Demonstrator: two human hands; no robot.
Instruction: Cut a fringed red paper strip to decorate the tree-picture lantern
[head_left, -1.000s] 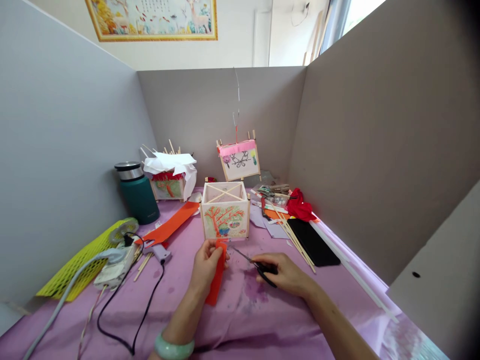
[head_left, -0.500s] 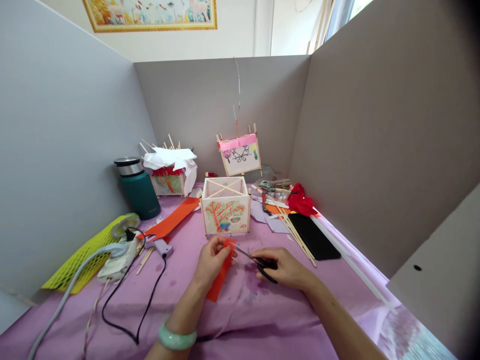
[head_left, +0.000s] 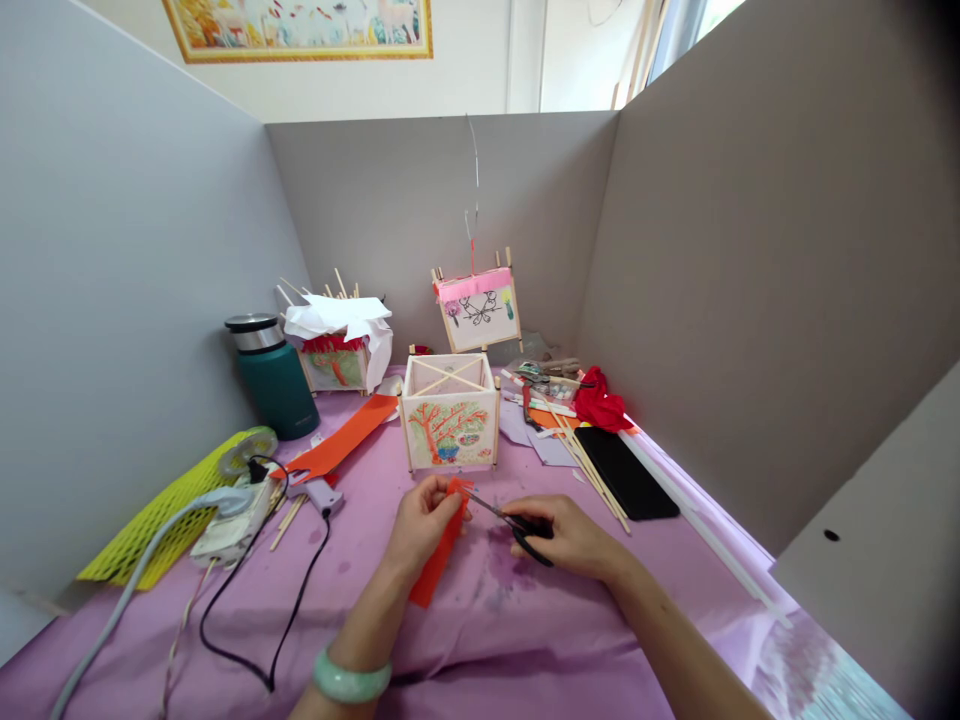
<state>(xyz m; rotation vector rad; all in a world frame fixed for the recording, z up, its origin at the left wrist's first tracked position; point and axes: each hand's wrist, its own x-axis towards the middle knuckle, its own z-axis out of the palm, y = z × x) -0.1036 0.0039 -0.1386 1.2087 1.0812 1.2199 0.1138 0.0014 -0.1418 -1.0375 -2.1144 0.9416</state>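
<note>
My left hand [head_left: 424, 520] pinches a strip of orange-red paper [head_left: 433, 575] near its upper end, and the strip hangs down toward the table's front. Fine cuts fringe the paper's top edge. In my right hand [head_left: 562, 535] is a pair of scissors [head_left: 529, 530] with black handles, my fingers through the loops. Its blades point left and touch the fringed edge beside my left fingertips. Just beyond both hands stands a box-shaped lantern [head_left: 450, 430] of sticks and white panels, with a tree drawn on the front and crossed sticks on top.
A second lantern [head_left: 480, 310] hangs from a wire behind. On the left are a green bottle [head_left: 274, 380], an orange sheet [head_left: 345, 440], a glue gun [head_left: 321, 492], and a power strip [head_left: 232, 530] with cords. To the right lie thin sticks [head_left: 600, 485], a black phone [head_left: 628, 475] and red cloth [head_left: 602, 402].
The view has shifted very slightly. My hands, the paper strip and the scissors keep almost the same positions at the fringed edge.
</note>
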